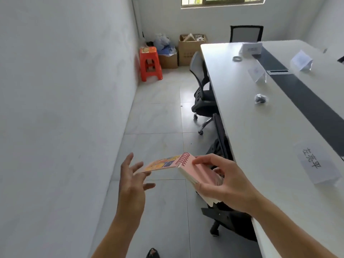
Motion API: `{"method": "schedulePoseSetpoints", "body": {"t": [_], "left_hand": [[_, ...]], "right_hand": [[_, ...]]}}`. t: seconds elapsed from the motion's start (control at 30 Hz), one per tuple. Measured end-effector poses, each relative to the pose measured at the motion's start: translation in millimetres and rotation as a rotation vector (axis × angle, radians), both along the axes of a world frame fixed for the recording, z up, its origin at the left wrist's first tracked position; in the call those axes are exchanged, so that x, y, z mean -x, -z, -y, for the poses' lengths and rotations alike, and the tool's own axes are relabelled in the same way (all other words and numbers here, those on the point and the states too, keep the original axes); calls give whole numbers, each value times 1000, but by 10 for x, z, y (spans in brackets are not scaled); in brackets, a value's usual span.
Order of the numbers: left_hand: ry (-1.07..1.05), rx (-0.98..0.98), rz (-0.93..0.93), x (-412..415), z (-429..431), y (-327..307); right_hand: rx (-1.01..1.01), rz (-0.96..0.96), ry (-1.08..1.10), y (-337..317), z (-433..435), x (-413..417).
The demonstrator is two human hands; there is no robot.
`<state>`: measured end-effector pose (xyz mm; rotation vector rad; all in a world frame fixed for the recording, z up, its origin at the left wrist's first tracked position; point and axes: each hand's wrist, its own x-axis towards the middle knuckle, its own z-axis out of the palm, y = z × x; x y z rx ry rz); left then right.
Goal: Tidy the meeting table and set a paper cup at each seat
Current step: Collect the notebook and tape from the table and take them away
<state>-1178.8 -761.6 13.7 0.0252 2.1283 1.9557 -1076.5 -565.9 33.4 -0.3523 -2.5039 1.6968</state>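
The right hand point(229, 183) grips the pink spiral notebook point(194, 171) by its pages, in the air beside the table point(260, 131), so the left hand point(132, 181), fingers spread and empty at the flipped-out cover point(160, 163), should probably fold it flat first.

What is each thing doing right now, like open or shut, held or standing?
notebook: open, cover flipped out, held in the air.
right hand: grips the notebook's pages.
left hand: open, fingers at the cover.
near name card: standing on the table.
cardboard box: open on top.
red stool: upright on the floor.
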Motion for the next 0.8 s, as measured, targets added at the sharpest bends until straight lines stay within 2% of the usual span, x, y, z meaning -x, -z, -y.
{"method": "schedulePoseSetpoints", "body": {"t": [0.1,0.3,0.43,0.57,0.67,0.8], "left_hand": [[104,113,-112,301,249,-29],[451,-7,13,902,631,-148],[395,-147,100,1321,714,-156],[254,-132,108,1757,699,-99],[218,-124,109,2078,572,-11],[255,-141,75,2426,261,55]], "right_hand": [[-15,-36,-18,-18,231,408],[-37,-101,24,44,818,1316],[-132,-108,-23,132,1142,1673],[-151,-71,-12,290,1181,1919],[26,68,128,417,1008,2144],[524,130,190,541,730,2499]]}}
